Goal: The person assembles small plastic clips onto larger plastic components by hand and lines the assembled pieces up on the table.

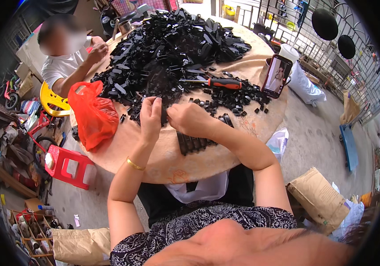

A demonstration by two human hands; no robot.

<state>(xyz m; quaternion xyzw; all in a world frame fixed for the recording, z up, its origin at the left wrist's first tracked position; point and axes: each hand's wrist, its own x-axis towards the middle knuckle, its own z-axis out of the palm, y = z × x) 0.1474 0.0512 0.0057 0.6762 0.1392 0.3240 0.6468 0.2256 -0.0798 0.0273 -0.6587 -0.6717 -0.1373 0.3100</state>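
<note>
Black plastic pieces [163, 116] being joined over the round table [154, 164].
Left hand [151, 116] and right hand [189, 119] are pinching them together, fingers clamped, pile [176, 48] lying at twelve o'clock within reach.

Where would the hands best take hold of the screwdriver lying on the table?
Probably by the thick red and black handle of the screwdriver, coming from above: it lies flat on the table, its handle end clear of the black plastic pieces, its thin shaft pointing left into them.
</note>
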